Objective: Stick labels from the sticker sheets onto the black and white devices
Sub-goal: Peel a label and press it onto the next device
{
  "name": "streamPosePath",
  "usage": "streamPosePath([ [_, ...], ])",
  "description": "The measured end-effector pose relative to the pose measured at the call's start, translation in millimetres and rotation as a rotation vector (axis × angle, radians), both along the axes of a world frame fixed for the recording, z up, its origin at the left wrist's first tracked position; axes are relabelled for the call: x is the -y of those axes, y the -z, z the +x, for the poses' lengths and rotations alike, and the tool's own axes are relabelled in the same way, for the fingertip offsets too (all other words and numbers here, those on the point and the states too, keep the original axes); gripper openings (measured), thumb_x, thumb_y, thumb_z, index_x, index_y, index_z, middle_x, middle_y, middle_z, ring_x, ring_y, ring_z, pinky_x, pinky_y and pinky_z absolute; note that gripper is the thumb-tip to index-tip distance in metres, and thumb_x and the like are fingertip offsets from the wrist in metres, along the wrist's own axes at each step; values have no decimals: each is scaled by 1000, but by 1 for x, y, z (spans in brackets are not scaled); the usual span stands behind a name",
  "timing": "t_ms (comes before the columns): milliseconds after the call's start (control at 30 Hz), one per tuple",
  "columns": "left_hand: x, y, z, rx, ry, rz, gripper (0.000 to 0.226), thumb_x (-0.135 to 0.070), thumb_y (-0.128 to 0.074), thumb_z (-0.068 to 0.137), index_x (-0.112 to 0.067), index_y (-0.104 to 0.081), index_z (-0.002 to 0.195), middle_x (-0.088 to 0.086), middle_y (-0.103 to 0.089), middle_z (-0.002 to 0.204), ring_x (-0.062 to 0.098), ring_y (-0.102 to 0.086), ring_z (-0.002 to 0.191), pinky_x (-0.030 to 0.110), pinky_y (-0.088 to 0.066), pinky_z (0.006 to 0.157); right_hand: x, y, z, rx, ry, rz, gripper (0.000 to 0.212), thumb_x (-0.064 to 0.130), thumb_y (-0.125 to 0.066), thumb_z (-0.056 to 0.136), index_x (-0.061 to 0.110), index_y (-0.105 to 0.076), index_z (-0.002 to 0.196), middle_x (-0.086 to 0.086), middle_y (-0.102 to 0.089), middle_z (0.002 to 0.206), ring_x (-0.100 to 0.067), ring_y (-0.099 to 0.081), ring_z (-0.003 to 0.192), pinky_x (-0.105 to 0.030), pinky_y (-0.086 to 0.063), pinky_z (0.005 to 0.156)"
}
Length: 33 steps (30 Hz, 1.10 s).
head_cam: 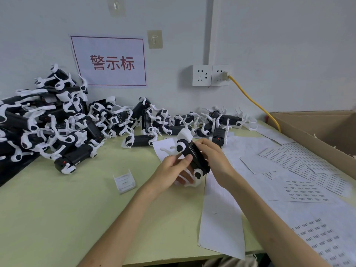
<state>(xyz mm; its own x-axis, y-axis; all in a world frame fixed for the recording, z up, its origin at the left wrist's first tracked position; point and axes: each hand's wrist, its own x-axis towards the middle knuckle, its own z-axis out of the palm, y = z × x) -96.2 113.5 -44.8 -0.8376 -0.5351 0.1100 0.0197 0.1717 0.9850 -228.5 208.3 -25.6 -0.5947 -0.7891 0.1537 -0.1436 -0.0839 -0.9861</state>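
Nearest, 5 o'clock: sticker sheet point(316, 239) with rows of small dark labels, flat on the pale green worktop point(67, 209); blank white backing sheet point(221, 218) just beside it toward 6 o'clock, reaching the front edge; centre: both hands clamped on one black and white device point(194, 157), held tilted, long axis running 11 to 5 o'clock; left hand point(171, 170) grips it from below, thumb on top; right hand point(213, 157) pinches the black body from the 3 o'clock side; small white bracket point(124, 181) lies at 9 o'clock of the hands; more sticker sheets point(306, 191) at 3 o'clock; cardboard box point(317, 128) at 2 o'clock; pile of devices point(57, 122) from 9 to 12 o'clock, against the wall; beyond: red-lettered sign point(109, 61), wall sockets point(211, 75), yellow cable point(254, 101) plugged into the right one.
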Motion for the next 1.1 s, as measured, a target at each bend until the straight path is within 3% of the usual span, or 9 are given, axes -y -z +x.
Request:
streamPosePath([
  [67, -1, -2, 0, -52, 15, 104, 24, -47, -58, 98, -27, -68, 106, 0, -76, 79, 20, -75, 69, 24, -56, 59, -1, -1, 0, -4, -12, -20, 27, 17, -49, 106, -6, -61, 99, -10, -59, 88, -21, -54, 82, -24, -42, 65],
  [233, 2, -5, 0, -123, -25, 219, 35, -48, -55, 98, -22, -64, 119, 3, -73, 86, 22, -71, 67, 26, -54, 59, -2, -5, 2, -44, -42, -45, 28, 9, -46, 105, 5, -70, 119, -19, -69, 115, -21, -62, 96, -30, -47, 81],
  [433, 9, -4, 0, -195, -109, 265, 43, -50, -54, 100, -18, -65, 126, 5, -73, 100, 19, -69, 71, 27, -53, 64, -5, -6, 5, -71, -72, -57, 29, 16, -51, 106, 23, -72, 125, 12, -76, 110, -4, -68, 98, -21, -54, 79],
  [567, 11, -6, 0, -250, -157, 287, 51, -56, -60, 86, -16, -68, 116, -1, -72, 86, 15, -68, 68, 23, -53, 58, -5, -4, 5, -139, -87, -62, 29, 18, -57, 103, 27, -71, 127, 20, -75, 111, 7, -66, 98, -11, -49, 77],
  [733, 17, -5, 0, -249, -241, 289, 37, -49, -58, 99, -14, -70, 105, 1, -69, 82, 17, -66, 62, 26, -54, 60, -2, -1, 1, -133, -36, -66, 22, 13, -62, 100, 16, -77, 116, 11, -77, 106, 6, -67, 90, -5, -46, 72],
  [833, 20, -8, 1, -265, -302, 311, 33, -51, -58, 99, -20, -69, 93, -3, -67, 73, 17, -66, 58, 27, -54, 61, -2, 1, -3, -171, 8, -41, 22, 8, -63, 97, 19, -79, 107, 12, -76, 101, 6, -67, 88, -5, -45, 74],
  [900, 22, -8, 2, -285, -335, 309, 32, -50, -59, 99, -22, -70, 91, -5, -67, 71, 17, -66, 58, 26, -54, 59, -2, 1, -2, -205, 11, 2, 30, 6, -61, 92, 23, -77, 110, 11, -77, 103, 5, -67, 97, -9, -46, 79],
  [967, 23, -8, 4, -296, -371, 290, 30, -48, -61, 99, -23, -70, 86, -3, -66, 70, 20, -68, 58, 25, -54, 56, -4, 1, -1, -268, -5, 74, 41, 16, -60, 78, 26, -74, 114, 10, -75, 110, -1, -65, 105, -20, -48, 89],
  [1100, 24, -8, 3, -321, -411, 302, 28, -42, -65, 97, -15, -68, 91, 1, -62, 76, 23, -70, 60, 29, -59, 60, -7, 0, 6, -637, -200, 445, 59, 36, -60, 60, 36, -65, 119, 18, -55, 126, -9, -51, 120, -35, -38, 107],
])
